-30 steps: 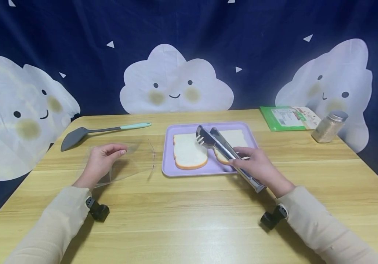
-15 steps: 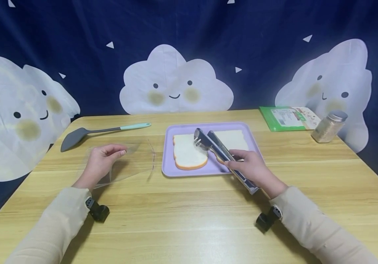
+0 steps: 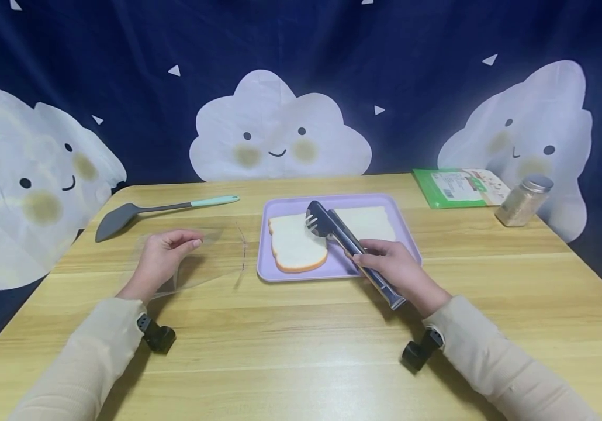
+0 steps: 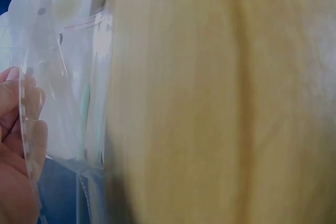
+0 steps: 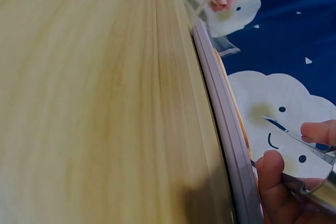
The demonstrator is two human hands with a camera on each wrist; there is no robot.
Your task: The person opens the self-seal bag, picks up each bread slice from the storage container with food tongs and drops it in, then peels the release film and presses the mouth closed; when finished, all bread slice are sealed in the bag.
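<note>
My left hand point(image 3: 166, 257) pinches the edge of a clear plastic bag point(image 3: 217, 257), holding it up above the table; the bag point(image 4: 68, 93) also shows in the left wrist view. My right hand point(image 3: 398, 269) grips metal tongs point(image 3: 350, 242) around their middle. One tong head lies against the left bread slice point(image 3: 296, 245) near its upper right edge; whether the other touches bread is unclear. The right bread slice point(image 3: 369, 221) is partly hidden behind tongs and hand. Both slices are on a purple tray point(image 3: 290, 206).
A grey spatula point(image 3: 117, 221) with a mint handle lies at the back left. A green-and-white packet point(image 3: 456, 190) and a glass jar with a metal lid point(image 3: 523, 202) are at the back right of the wooden table point(image 3: 280, 351).
My right hand and the tongs have moved left. The left bread slice has shifted a little left on the tray. My left hand has stayed about where it was.
</note>
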